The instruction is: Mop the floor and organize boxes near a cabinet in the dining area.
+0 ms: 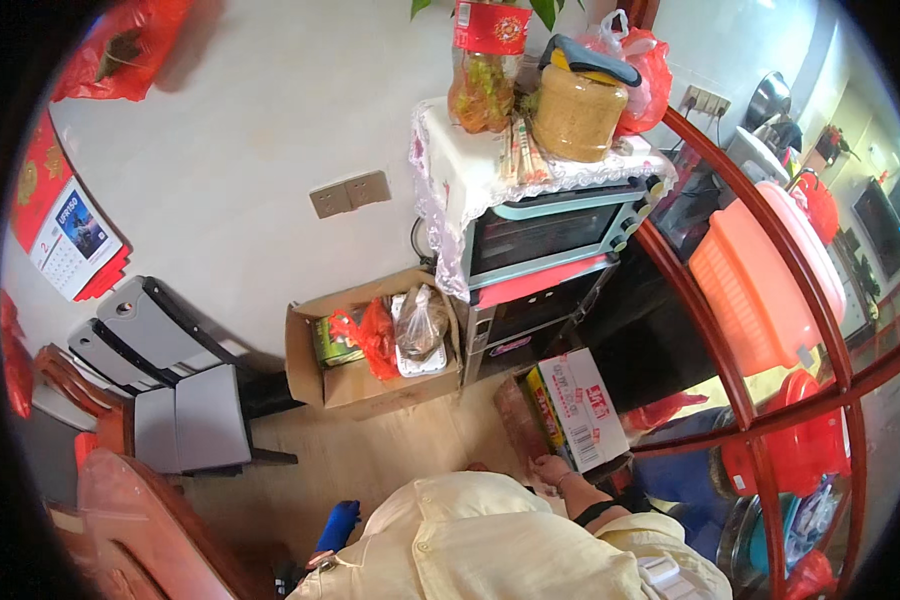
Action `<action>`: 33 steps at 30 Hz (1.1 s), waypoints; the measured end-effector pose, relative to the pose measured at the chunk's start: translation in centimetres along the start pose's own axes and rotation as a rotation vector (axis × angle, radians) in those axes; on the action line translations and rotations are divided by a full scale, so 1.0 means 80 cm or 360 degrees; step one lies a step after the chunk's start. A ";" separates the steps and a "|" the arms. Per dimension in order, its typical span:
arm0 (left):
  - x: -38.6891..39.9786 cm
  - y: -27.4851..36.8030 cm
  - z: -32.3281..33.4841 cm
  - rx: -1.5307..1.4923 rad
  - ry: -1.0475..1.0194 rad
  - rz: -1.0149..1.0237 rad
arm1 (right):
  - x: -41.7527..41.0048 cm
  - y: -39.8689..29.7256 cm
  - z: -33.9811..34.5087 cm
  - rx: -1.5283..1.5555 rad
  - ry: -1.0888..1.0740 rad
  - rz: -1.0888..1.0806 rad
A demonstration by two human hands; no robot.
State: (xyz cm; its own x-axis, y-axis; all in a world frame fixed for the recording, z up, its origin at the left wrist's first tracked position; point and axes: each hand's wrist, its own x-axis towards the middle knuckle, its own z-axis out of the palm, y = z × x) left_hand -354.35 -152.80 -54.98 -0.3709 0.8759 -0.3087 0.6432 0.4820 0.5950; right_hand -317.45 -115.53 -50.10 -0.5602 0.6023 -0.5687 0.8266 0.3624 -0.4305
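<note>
My right hand (551,471) hangs low, bare, at the near corner of a brown cardboard box (517,424). Its fingers overlap the box edge; whether they touch or grip it is unclear. Inside that box stands a white printed carton (586,405), with a yellow-and-green packet (546,409) beside it. On the other side of my body is my left hand (339,519), largely covered in blue fabric, over the wooden floor (412,427). Nothing shows in it, and its fingers are too small to read. The front of my cream shirt (457,532) fills the bottom.
A cardboard box (375,394) with bagged items sits by the wall. Beside it, a toaster oven (547,232) carries a jar (581,112) and bottle (487,82). Folded grey chairs (210,420) and a reddish wooden table (135,517) stand left. A red-brown curved frame (709,330) borders the right.
</note>
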 end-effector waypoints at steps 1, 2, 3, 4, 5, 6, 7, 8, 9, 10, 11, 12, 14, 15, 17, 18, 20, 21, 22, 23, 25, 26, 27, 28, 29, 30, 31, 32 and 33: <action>0.004 0.002 0.000 -0.0003 0.0008 -0.0004 | 0.004 0.001 0.001 0.0094 0.0003 0.0087; 0.007 0.005 0.001 -0.0004 0.0016 -0.0009 | 0.008 0.008 0.002 0.0191 0.0007 0.0173; 0.012 0.011 0.000 -0.0001 0.0020 -0.0009 | 0.019 0.022 0.006 0.0198 0.0027 0.0185; 0.017 0.017 -0.001 0.0002 0.0020 -0.0009 | 0.037 0.045 0.016 -0.0143 0.0082 -0.0193; 0.019 0.020 -0.002 0.0006 0.0020 -0.0020 | 0.049 0.062 0.024 -0.0484 0.0124 -0.0574; 0.019 0.021 -0.001 0.0012 0.0017 -0.0043 | 0.057 0.060 0.017 -0.0490 -0.0010 -0.0552; 0.016 0.022 -0.001 0.0019 0.0018 -0.0077 | 0.060 0.043 0.005 -0.0481 -0.0019 -0.0555; 0.013 0.023 0.000 0.0025 0.0020 -0.0112 | 0.054 0.010 -0.019 -0.0285 -0.0068 -0.0326; 0.018 0.028 0.000 0.0029 0.0013 -0.0121 | 0.050 -0.006 -0.040 -0.0088 -0.0099 -0.0074; 0.021 0.033 0.000 0.0035 0.0006 -0.0135 | 0.054 -0.006 -0.049 -0.0077 -0.0097 -0.0059; 0.023 0.037 0.000 0.0041 0.0000 -0.0151 | 0.059 -0.003 -0.056 -0.0233 -0.0053 -0.0305; 0.025 0.042 0.000 0.0044 -0.0004 -0.0172 | 0.063 0.000 -0.059 -0.0392 -0.0012 -0.0554; 0.023 0.050 -0.001 0.0052 -0.0008 -0.0219 | 0.075 0.003 -0.055 -0.0271 -0.0008 -0.0417; 0.019 0.057 0.000 0.0054 -0.0015 -0.0220 | 0.081 0.004 -0.053 -0.0160 0.0000 -0.0290; 0.016 0.075 -0.001 -0.0300 0.0064 -0.0626 | 0.085 0.005 -0.049 -0.0054 -0.0004 -0.0213; 0.009 0.071 0.000 -0.0296 0.0081 -0.0646 | 0.088 0.002 -0.045 0.0043 -0.0013 -0.0166; 0.011 0.042 0.018 0.0507 -0.0121 -0.0190 | 0.121 0.068 0.019 -0.0099 -0.0005 -0.0232; 0.016 0.050 0.016 0.0506 -0.0141 -0.0175 | 0.137 0.097 0.043 -0.0253 -0.0014 -0.0293; -0.004 0.054 0.011 0.0118 0.0001 -0.0361 | 0.138 0.088 0.042 -0.0250 -0.0035 -0.0322; -0.022 0.059 0.006 -0.0270 0.0151 -0.0536 | 0.132 0.080 0.042 -0.0282 -0.0176 -0.0272; -0.035 0.087 -0.016 -0.0159 0.0099 -0.0676 | 0.117 0.072 0.032 -0.0314 -0.0311 -0.0219; -0.027 0.097 -0.022 -0.0052 0.0024 -0.0787 | 0.108 0.075 0.032 -0.0220 -0.0271 -0.0134; -0.026 0.097 -0.027 -0.0040 0.0027 -0.0787 | 0.102 0.075 0.032 -0.0125 -0.0231 -0.0065; -0.029 0.094 -0.031 0.0029 -0.0070 -0.0755 | 0.102 0.078 0.028 -0.0252 -0.0317 -0.0242; -0.029 0.091 -0.033 0.0098 -0.0166 -0.0724 | 0.102 0.080 0.025 -0.0246 -0.0317 -0.0249; -0.036 0.091 -0.032 0.0098 -0.0151 -0.0749 | 0.096 0.065 0.010 -0.0058 -0.0312 -0.0125; -0.032 0.107 -0.037 0.0000 -0.0122 -0.0762 | 0.092 0.062 0.000 0.0137 -0.0296 0.0026; -0.030 0.123 -0.043 -0.0099 -0.0091 -0.0775 | 0.100 0.070 0.005 0.0138 -0.0299 0.0025; -0.020 0.150 -0.055 -0.0192 -0.0073 -0.0771 | 0.108 0.086 0.013 0.0022 -0.0340 -0.0012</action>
State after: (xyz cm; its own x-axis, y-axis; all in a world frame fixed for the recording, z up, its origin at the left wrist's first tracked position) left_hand -348.99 -148.54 -44.09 -0.5760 0.5537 -0.6014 0.3214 0.8298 0.4561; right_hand -316.64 -108.60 -58.71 -0.5660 0.4348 -0.7004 0.8225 0.3556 -0.4439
